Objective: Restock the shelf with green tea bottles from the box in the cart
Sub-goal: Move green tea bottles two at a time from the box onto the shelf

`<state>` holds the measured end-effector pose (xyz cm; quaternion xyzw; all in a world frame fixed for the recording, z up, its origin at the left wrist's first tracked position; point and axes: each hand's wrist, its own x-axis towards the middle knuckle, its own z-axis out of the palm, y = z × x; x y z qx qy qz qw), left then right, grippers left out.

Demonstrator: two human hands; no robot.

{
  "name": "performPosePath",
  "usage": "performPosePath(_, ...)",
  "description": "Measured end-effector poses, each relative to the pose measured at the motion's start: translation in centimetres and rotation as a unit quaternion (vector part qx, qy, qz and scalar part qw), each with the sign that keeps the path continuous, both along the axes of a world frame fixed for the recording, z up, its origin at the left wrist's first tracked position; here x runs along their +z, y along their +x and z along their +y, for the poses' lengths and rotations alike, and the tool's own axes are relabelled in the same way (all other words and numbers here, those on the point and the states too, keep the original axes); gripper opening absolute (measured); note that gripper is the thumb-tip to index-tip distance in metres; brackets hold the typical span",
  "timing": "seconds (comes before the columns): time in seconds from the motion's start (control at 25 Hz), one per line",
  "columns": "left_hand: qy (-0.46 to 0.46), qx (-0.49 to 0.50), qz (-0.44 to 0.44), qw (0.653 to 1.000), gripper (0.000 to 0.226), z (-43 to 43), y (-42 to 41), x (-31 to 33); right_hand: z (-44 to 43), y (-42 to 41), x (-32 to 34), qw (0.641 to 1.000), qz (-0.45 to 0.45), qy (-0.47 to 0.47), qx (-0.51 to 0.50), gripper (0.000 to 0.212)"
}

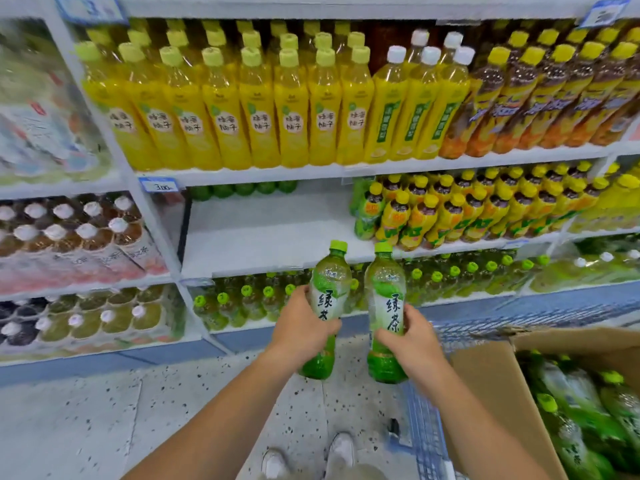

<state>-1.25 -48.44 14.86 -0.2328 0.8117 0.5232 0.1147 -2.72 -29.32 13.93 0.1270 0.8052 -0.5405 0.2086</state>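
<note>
A: Both wrapped: your left grip (304,329) curls round the left bottle (329,275), your right grip (410,341) round the right bottle (386,282).
B: You hold them upright, side by side, before the shelf (259,230).
A: Lime caps, pale tea, green bases, white labels with dark characters.
B: More lie in your box (485,379).

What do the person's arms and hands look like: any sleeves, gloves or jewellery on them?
Both forearms are bare as far as the picture shows; no sleeve comes into view. The left hand and the right hand wear no gloves. No watch, bracelet or ring is visible on either wrist or on the fingers that show.
</note>
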Motion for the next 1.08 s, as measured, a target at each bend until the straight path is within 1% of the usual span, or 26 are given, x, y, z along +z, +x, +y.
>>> performPosePath(0.16,-0.044,0.017,-0.014,0.999,0.050,-4.0,-3.4,-1.6,-4.1,-5.7,-2.1,0.998,0.026,-0.009,0.061,0.044)
performPosePath(0.28,-0.069,0.045,0.013,0.997,0.052,-6.4,-7.4,-4.1,-6.9,-10.2,-5.2,0.995,0.051,-0.015,0.084,0.046)
performPosePath(0.36,-0.073,0.065,0.047,0.994,0.054,-7.4,-10.4,-6.4,-8.3,-13.2,-7.9,0.994,0.066,-0.028,0.084,0.046)
performPosePath(0.44,-0.070,0.081,0.085,0.991,0.050,-8.0,-13.2,-8.7,-9.4,-15.7,-10.4,0.992,0.090,-0.041,0.078,0.050)
performPosePath(0.6,-0.068,0.095,0.181,0.977,0.046,-9.1,-18.2,-13.8,-10.8,-20.6,-15.2,0.983,0.168,-0.049,0.053,0.050)
performPosePath(0.72,-0.065,0.103,0.241,0.963,0.050,-9.3,-20.6,-16.8,-11.4,-22.8,-17.9,0.975,0.215,-0.049,0.037,0.054)
performPosePath(0.92,-0.026,0.095,0.326,0.940,0.055,-9.0,-23.3,-20.8,-12.0,-25.9,-21.6,0.947,0.314,-0.066,0.027,0.066)
performPosePath(1.08,-0.012,0.073,0.407,0.910,0.054,-9.0,-24.9,-23.6,-12.4,-27.5,-24.1,0.918,0.389,-0.071,0.041,0.066)
